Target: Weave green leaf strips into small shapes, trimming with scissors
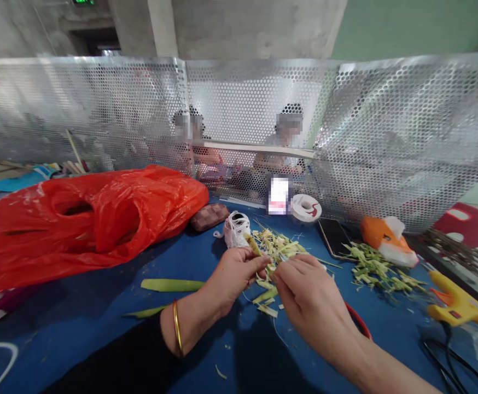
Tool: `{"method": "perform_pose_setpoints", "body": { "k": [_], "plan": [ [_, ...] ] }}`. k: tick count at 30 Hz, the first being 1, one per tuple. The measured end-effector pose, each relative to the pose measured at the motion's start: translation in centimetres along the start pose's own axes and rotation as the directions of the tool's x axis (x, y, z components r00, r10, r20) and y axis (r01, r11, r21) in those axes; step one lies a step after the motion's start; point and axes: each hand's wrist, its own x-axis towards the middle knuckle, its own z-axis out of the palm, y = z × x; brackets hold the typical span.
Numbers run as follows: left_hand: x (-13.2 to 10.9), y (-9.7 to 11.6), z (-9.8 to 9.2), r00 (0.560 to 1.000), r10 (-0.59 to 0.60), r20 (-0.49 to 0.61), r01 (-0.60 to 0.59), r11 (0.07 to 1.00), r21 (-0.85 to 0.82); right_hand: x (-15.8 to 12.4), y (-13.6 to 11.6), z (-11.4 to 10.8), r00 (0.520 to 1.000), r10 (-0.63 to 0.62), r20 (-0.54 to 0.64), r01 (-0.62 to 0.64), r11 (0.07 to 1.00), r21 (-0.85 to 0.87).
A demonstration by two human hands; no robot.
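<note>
My left hand (235,274) pinches a narrow yellow-green leaf piece (252,242), whose end sticks up past the fingers. Close beside it my right hand (309,287) is closed, fingertips together; what it grips is mostly hidden behind the knuckles. A fine pale thread (279,332) hangs below the hands and curves over the table. Cut leaf scraps (278,242) are heaped behind and beneath the hands. Under my left forearm lie long flat green leaf strips (171,285). A tangled bundle of white cord (237,229) sits just behind my left hand.
A large red plastic bag (99,219) covers the left of the blue table. Behind the hands are a checkered pouch (210,216), a lit screen (279,194), a white spool (305,209) and a dark phone (334,238). Tissues (389,241) and a yellow glue gun (462,306) lie right.
</note>
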Motion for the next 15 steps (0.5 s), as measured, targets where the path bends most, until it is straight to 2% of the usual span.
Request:
{"method": "perform_pose_setpoints", "body": {
  "k": [3, 5, 7, 9, 11, 13, 15],
  "plan": [
    [0.1, 0.3, -0.5, 0.999, -0.014, 0.043, 0.012, 0.998, 0.059, 0.2, 0.3, -1.1, 0.997, -0.014, 0.079, 0.014, 1.000, -0.001],
    [-0.1, 0.5, -0.7, 0.992, -0.058, 0.113, 0.044, 0.991, 0.128, 0.4, 1.0, -2.3, 0.997, 0.013, 0.075, -0.014, 1.000, 0.020],
    [-0.5, 0.7, -0.6, 0.969, -0.126, 0.215, 0.078, 0.973, 0.217, 0.7, 1.8, -3.2, 0.994, 0.109, 0.018, -0.109, 0.993, 0.044],
    [-0.9, 0.7, -0.4, 0.930, -0.181, 0.320, 0.090, 0.956, 0.280, 0.9, 2.6, -3.4, 0.967, 0.237, 0.093, -0.250, 0.953, 0.174],
    [-1.3, 0.5, -0.1, 0.895, -0.204, 0.396, 0.088, 0.953, 0.291, 1.1, 3.2, -2.9, 0.909, 0.311, 0.278, -0.402, 0.828, 0.391],
    [-1.3, 0.3, 0.1, 0.880, -0.213, 0.425, 0.098, 0.956, 0.275, 1.3, 3.4, -2.1, 0.833, 0.315, 0.455, -0.545, 0.608, 0.577],
    [-1.3, 0.1, 0.2, 0.876, -0.228, 0.426, 0.113, 0.954, 0.278, 1.3, 3.4, -1.4, 0.779, 0.306, 0.547, -0.626, 0.427, 0.653]
  ]
}}
